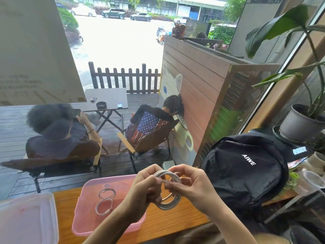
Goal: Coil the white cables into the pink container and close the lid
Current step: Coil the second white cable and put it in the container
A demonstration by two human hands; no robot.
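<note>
Both hands hold a thick white cable (173,202) wound into a round coil above the wooden counter. My left hand (146,188) grips the coil's left side, and my right hand (189,186) pinches it from the right near the top. The pink container (88,205) stands open on the counter to the left of the hands. A thinner white cable (105,201) lies coiled in a figure of eight on its bottom. The translucent lid (26,219) rests at the far left, off the container.
A black backpack (246,175) sits on the counter just right of my hands. A potted plant (302,124) and small clear cups (313,178) stand at the far right. A window ahead shows two seated people on a deck outside.
</note>
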